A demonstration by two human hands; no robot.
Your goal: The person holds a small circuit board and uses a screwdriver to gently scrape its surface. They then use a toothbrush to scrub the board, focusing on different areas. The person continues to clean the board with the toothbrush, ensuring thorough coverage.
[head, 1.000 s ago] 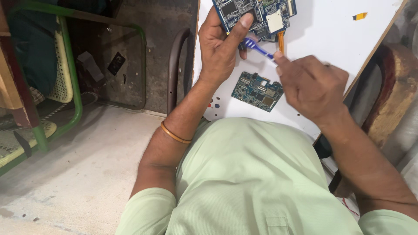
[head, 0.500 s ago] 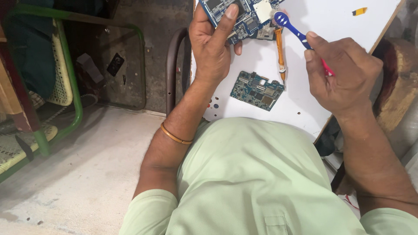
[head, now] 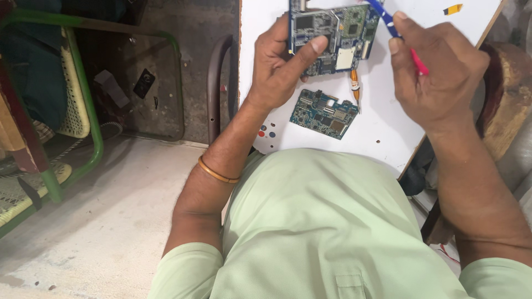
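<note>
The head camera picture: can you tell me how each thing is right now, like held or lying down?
Left hand: gripping the big circuit board, thumb on its face.
Big circuit board: held up over the white board.
Right hand: shut on the blue and pink tool.
Blue and pink tool: held slanted.
Small circuit board: lying flat, untouched.
Orange tool: lying on the white board.

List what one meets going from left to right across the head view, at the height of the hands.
green chair frame → black part on the floor → dark curved bar → left hand → large circuit board → blue and pink tool → right hand → brown wooden thing
</note>
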